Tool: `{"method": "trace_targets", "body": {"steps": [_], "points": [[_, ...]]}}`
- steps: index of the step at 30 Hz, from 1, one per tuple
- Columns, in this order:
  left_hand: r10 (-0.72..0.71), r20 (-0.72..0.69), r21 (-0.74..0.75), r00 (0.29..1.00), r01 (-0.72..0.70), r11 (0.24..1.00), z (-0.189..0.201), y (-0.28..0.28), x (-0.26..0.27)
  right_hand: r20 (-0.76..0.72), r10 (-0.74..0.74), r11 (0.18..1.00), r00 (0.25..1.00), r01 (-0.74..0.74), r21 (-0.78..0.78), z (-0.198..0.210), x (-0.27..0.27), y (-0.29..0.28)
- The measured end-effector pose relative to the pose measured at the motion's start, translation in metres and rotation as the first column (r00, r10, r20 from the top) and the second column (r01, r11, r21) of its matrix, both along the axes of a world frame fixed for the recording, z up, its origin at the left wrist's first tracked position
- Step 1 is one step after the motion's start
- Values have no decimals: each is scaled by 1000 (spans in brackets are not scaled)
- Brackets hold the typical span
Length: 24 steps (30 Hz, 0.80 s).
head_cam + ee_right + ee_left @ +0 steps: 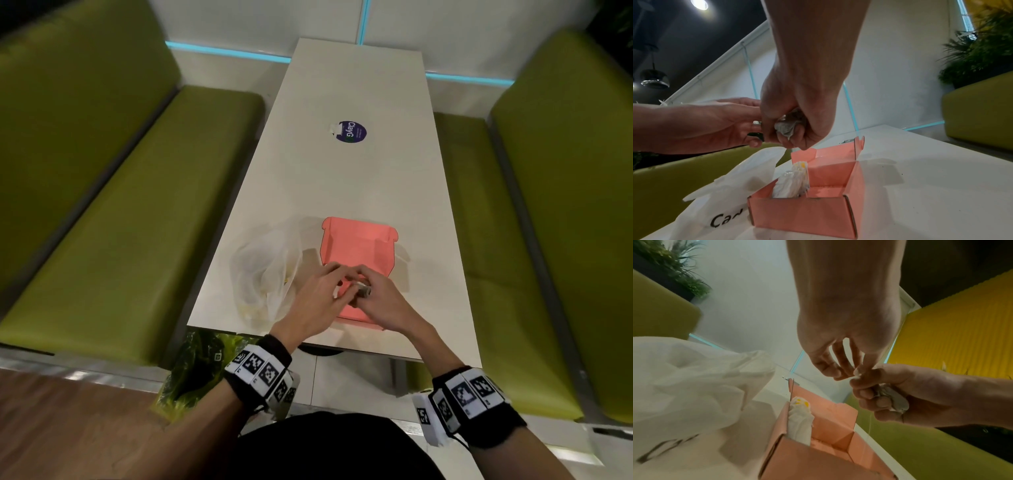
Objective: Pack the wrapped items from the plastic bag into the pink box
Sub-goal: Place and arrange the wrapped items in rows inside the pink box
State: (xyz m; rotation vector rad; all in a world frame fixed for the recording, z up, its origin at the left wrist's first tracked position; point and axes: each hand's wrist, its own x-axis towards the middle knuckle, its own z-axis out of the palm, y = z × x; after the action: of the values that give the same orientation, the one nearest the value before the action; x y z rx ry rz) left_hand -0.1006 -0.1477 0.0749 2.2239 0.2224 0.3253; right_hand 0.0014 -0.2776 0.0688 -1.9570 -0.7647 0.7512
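My right hand (pixel 797 123) is curled tight around a small grey-white wrapped item (pixel 786 129), holding it just above the open pink box (pixel 807 209) at the lower middle of the right wrist view. My left hand (pixel 838 340) meets it from the left, fingertips (pixel 858 372) pinching a twist of the wrapping at the bundle's end. I judge the packing partly done: one white wrapped item with yellow marks (pixel 795 181) already stands against the box's left wall, the one in hand is not yet in, and the rest of the floor is bare. The plastic bag (pixel 263 274) lies crumpled just left of the box; I cannot tell what remains inside. Everything sits at the near end of a long pale table (pixel 359 178) bearing a round dark sticker (pixel 351 132), flanked by green bench seats (pixel 113 212) under white walls with cyan light strips.
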Motion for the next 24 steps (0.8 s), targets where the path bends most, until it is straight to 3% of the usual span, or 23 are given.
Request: {"method": "trace_targets", "body": {"steps": [4,11,21,24], "points": [[-13,2,-191,1000,13,982,6,1,11,-83,-65,996,994,70,60,1,2,-4],[72,3,-343,997,-66,937,7,-2,13,-285,-174,944,943,242,224,0,5,-23],[122,39,-257,992,-108,960,-3,13,14,-533,-277,829,799,479,287,-6,14,-35],[75,48,-350,996,-53,935,1,14,12,-533,-322,807,782,521,277,-10,17,-33]]}}
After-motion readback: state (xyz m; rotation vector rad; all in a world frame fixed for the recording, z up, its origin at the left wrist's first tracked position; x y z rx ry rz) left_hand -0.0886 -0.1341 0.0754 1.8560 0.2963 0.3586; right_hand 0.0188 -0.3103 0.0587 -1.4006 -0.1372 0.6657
